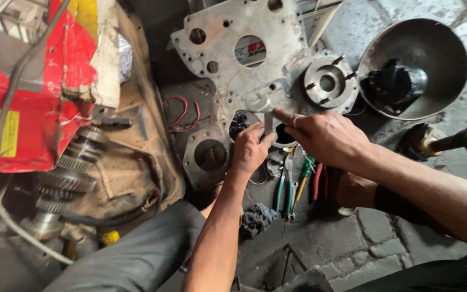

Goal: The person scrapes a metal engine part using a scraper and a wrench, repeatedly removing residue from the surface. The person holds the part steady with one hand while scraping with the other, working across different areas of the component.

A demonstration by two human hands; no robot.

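Note:
A flat grey metal engine cover plate (233, 70) with several round holes lies on the floor ahead of me. A grey wrench (266, 111) rests on its near edge. My left hand (251, 148) grips the lower part of the wrench handle. My right hand (325, 135) lies over the wrench from the right, its forefinger stretched along the plate's edge beside the wrench head. A round metal flange (328, 81) sits just right of the plate.
A big metal bowl (433, 59) holding a black part stands at the upper right. Pliers and screwdrivers (298, 184) lie on the floor below my hands. A red machine body (22, 92) with exposed gears (66, 178) and a grey cable fills the left.

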